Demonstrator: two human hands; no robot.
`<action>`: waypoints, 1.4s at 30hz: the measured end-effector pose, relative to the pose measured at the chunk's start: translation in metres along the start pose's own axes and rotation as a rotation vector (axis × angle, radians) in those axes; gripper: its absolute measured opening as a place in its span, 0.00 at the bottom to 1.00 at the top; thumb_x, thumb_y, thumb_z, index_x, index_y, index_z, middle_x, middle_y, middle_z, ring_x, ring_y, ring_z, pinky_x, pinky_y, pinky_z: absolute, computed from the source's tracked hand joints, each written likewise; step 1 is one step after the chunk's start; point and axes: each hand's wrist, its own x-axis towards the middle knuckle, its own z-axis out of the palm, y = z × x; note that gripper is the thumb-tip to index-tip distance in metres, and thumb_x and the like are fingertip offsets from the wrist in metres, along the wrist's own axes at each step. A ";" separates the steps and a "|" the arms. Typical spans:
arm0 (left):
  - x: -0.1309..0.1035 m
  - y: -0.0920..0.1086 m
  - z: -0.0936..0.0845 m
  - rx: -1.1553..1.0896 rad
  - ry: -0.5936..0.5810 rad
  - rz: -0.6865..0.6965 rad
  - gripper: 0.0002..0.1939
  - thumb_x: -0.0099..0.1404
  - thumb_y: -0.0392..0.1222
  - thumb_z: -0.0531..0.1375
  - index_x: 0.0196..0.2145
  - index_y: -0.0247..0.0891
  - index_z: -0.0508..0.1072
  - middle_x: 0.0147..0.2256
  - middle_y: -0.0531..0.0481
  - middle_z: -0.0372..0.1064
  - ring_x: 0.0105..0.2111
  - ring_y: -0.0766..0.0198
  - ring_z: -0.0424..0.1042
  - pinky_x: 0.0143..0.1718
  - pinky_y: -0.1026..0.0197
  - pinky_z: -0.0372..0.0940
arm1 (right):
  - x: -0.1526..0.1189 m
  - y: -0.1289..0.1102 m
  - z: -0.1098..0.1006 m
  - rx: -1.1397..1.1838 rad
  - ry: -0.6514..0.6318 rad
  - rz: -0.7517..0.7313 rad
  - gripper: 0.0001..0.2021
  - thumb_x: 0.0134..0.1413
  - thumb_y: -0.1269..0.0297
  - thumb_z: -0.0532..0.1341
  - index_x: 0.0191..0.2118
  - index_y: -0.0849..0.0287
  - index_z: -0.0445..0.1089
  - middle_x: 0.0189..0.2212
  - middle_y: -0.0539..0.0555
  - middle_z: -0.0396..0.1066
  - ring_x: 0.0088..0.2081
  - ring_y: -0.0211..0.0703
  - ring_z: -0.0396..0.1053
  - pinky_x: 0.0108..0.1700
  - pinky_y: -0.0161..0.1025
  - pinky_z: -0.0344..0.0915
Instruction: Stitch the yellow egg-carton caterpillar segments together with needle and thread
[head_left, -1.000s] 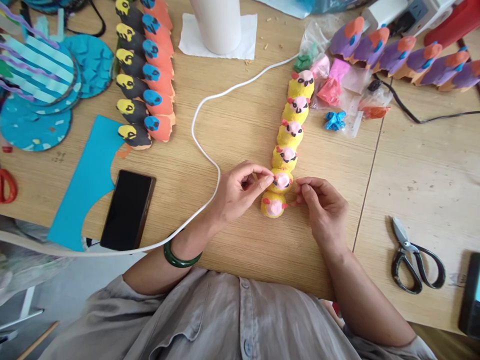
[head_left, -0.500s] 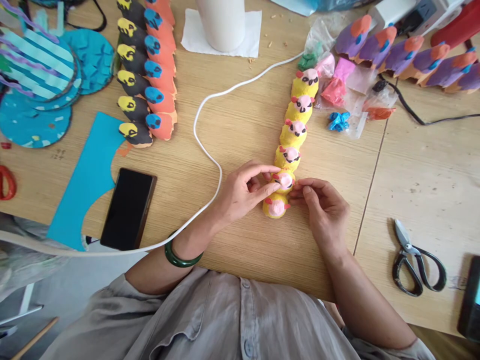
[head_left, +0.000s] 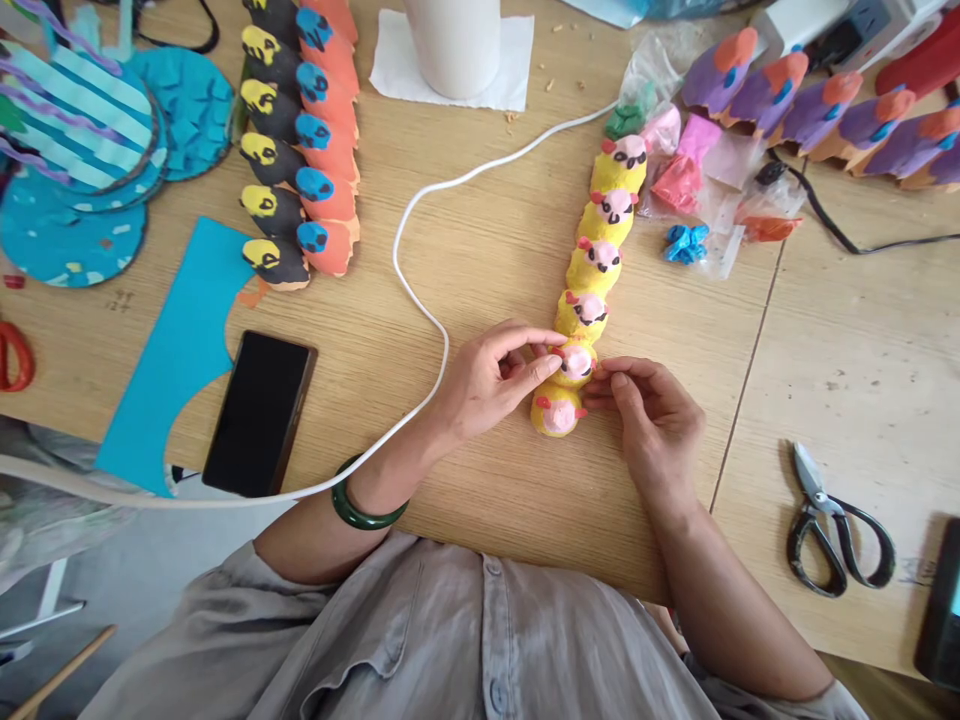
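A row of yellow clay-covered animal figures [head_left: 588, 312] with pink faces, red ears and black marks runs toward me across the table. My left hand [head_left: 501, 382] steadies the second figure from the near end [head_left: 576, 362], thumb and index finger on its left side. At that figure's right side is my right hand [head_left: 654, 415], its thumb and fingertips pressed together. Whatever those fingertips pinch, if anything, is too small to make out. The nearest figure [head_left: 557, 415] has a pink face and red ears, with no black marks visible.
Bags of coloured clay [head_left: 679, 180] lie beyond the row, near purple figures [head_left: 780, 95]. Black-handled scissors [head_left: 825, 510] are at right. A white cable [head_left: 420, 300], phone [head_left: 260, 413], blue sheet [head_left: 169, 370], and black and orange figures [head_left: 330, 205] occupy the left. A white cup [head_left: 456, 50] stands behind.
The whole view has shifted slightly, so everything on the table appears a little farther right. Both hands keep nearly the same pose at the same figure.
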 end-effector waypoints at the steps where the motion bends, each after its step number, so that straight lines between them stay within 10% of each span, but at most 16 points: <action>1: 0.000 0.000 0.000 0.007 0.003 -0.001 0.11 0.71 0.45 0.67 0.47 0.39 0.83 0.41 0.47 0.79 0.37 0.65 0.75 0.35 0.65 0.67 | 0.000 0.000 0.000 -0.003 0.000 0.005 0.05 0.67 0.59 0.66 0.41 0.52 0.80 0.36 0.52 0.80 0.36 0.43 0.80 0.40 0.43 0.84; 18: -0.001 -0.004 -0.004 0.037 -0.109 0.081 0.21 0.65 0.39 0.70 0.55 0.42 0.80 0.42 0.50 0.73 0.26 0.72 0.61 0.27 0.66 0.62 | -0.001 0.005 -0.001 -0.011 0.003 0.001 0.08 0.67 0.57 0.66 0.44 0.53 0.79 0.37 0.53 0.80 0.37 0.44 0.80 0.41 0.45 0.84; 42: -0.010 0.004 0.026 0.127 0.088 0.316 0.08 0.72 0.35 0.65 0.48 0.37 0.78 0.37 0.51 0.70 0.30 0.72 0.67 0.33 0.68 0.68 | -0.004 0.007 0.004 -0.016 0.107 -0.026 0.05 0.67 0.66 0.64 0.43 0.55 0.79 0.38 0.54 0.83 0.37 0.44 0.83 0.40 0.43 0.84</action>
